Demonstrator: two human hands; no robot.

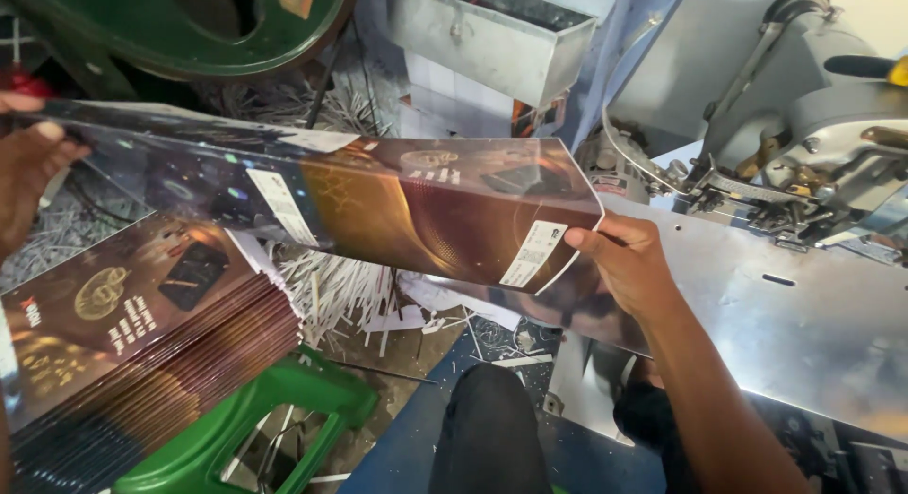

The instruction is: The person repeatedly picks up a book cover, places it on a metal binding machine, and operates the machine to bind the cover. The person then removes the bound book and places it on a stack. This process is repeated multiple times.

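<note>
Head view shows my right hand (632, 267) closed in a grip on the near right end of a long glossy printed carton sheet (378, 196), thumb on top by a white label, fingers curled under its edge. The sheet runs away from that grip to the left and slightly upward, dark at the far end and brown-gold toward my fingers, and it bows a little along its length. My left hand (26, 168) has its grip on the opposite, far left end, fingers wrapped over the edge, so the sheet hangs in the air between both grips. Below the sheet, left of my right grip, a thick stack of the same printed sheets (142, 352) lies tilted, resting on a green plastic stool (274, 418). Between stack and right grip the floor is strewn with white paper trimmings (345, 291). Just right of my right grip and touching my wrist's side lies a shiny metal bench (804, 314), and beyond it, up and to the right, a grey stitching machine (813, 144). Above the sheet a grey metal box (492, 40) stands, and a green wheel (180, 26) to its left.
</note>
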